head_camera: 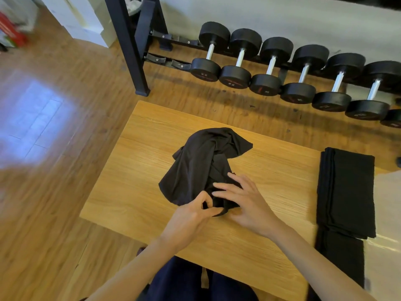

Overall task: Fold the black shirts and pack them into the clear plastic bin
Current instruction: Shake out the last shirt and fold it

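One crumpled black shirt (pixel 204 164) lies mid-table, and I see bare table (pixel 121 192) to its left out to that edge. My left hand (pixel 191 216) pinches the shirt's near hem between thumb and forefinger, close to the table's front edge. My right hand (pixel 245 200) rests beside it, fingers spread straight on the cloth. Open wood runs right of the shirt up to the folded shirts (pixel 347 192), stacked at the table's right edge. Dumbbells (pixel 271 66) line the floor beyond.
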`<move>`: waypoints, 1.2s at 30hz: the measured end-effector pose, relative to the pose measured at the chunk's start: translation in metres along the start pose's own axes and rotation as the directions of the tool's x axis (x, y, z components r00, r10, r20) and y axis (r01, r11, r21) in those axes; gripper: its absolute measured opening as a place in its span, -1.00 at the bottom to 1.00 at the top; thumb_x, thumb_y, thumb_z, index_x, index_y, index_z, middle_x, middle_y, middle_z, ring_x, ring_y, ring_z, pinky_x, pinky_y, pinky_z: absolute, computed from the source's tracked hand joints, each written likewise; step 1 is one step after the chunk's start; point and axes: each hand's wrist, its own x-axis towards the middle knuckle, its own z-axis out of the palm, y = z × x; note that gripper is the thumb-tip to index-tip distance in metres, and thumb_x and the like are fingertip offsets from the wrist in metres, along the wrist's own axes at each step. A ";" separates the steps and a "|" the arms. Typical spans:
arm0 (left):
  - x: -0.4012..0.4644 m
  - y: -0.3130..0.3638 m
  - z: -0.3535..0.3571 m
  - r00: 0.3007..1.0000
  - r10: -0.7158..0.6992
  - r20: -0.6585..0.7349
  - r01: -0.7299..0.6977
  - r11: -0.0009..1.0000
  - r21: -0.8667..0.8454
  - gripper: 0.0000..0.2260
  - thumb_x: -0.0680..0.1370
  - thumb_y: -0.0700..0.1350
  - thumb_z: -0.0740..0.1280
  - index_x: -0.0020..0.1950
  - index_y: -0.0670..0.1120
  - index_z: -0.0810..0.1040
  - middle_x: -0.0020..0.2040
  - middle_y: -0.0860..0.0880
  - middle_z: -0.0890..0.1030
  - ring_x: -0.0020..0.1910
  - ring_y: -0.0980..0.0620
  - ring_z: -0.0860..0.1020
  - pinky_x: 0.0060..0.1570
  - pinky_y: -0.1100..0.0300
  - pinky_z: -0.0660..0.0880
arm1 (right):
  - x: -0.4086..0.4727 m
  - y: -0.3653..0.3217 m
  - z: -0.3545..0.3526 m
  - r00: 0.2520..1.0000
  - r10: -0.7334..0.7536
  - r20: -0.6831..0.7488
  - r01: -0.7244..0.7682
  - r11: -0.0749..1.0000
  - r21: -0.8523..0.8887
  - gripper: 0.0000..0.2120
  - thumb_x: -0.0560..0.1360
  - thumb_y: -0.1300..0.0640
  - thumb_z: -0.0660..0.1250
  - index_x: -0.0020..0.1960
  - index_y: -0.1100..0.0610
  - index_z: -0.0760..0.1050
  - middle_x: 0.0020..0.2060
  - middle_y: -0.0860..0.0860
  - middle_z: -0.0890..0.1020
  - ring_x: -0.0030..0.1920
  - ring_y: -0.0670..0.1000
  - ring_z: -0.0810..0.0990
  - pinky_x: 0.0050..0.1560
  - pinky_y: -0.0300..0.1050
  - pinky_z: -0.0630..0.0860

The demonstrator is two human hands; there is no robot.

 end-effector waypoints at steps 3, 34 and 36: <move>0.002 0.005 -0.006 0.999 -0.010 -0.053 0.005 0.996 -0.089 -0.72 0.59 -0.03 0.25 0.29 0.04 0.54 0.05 0.12 0.43 -0.23 0.26 0.47 -0.21 0.54 0.34 | -0.001 0.000 -0.004 0.995 0.021 -0.096 -0.015 0.998 0.053 -0.87 0.44 0.04 0.45 -0.01 -0.07 0.67 -0.06 -0.19 0.62 0.23 -0.17 0.42 0.49 -0.28 -0.25; 0.070 -0.071 -0.114 0.822 -0.541 0.176 0.490 0.515 -0.703 -0.73 0.64 0.03 0.21 0.11 -0.09 0.63 -0.10 0.01 0.70 -0.08 0.08 0.64 -0.14 0.31 0.47 | -0.011 0.047 -0.112 0.510 0.860 0.009 -0.488 0.280 0.827 -0.78 0.49 -0.06 0.39 -0.27 -0.02 0.69 -0.18 0.16 0.61 -0.13 0.18 0.47 -0.15 0.06 0.35; 0.062 -0.061 -0.118 0.849 -0.495 0.186 0.458 0.515 -0.725 -0.71 0.66 0.01 0.16 0.04 -0.11 0.61 -0.20 0.08 0.68 -0.18 0.16 0.63 -0.23 0.39 0.47 | -0.015 0.047 -0.114 0.519 0.854 0.032 -0.507 0.278 0.816 -0.79 0.50 -0.04 0.39 -0.27 -0.04 0.69 -0.20 0.08 0.65 -0.09 0.20 0.50 -0.07 0.18 0.45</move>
